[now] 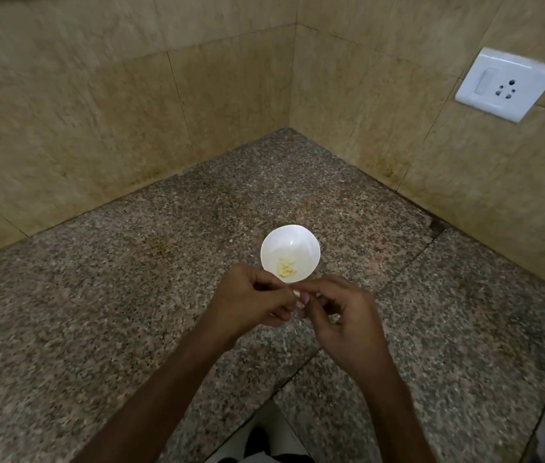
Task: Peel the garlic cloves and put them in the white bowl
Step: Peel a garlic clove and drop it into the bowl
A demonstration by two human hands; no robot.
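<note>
Garlic clove (298, 297), a small pale piece, shows only as a sliver just below the middle of the frame, because the fingertips of both hands cover most of it. Whether any skin is on it cannot be made out. The left hand (254, 304) comes in from the lower left, its fingers curled and its thumb and forefinger pinching the clove. The right hand (341, 315) comes in from the lower right, its thumb and forefinger pinching the same clove and its other fingers loosely bent beneath. Both forearms are cut off by the bottom edge.

Just above the hands stands a small round white bowl (292, 242); the knuckles hide its near rim. In its bottom lies a little heap of peeled cloves (286, 270), pale yellow and smooth, too small and close together to count.

The bowl rests on a speckled grey-brown granite counter (130, 279), which fills a corner between beige stone-tiled walls (97, 111). A white switch and socket plate (508, 83) is fixed to the wall at the upper right. The lower right corner holds a blurred bluish shape that cannot be identified. At the bottom centre, past the counter's edge, are dark and pale patches, unclear.
</note>
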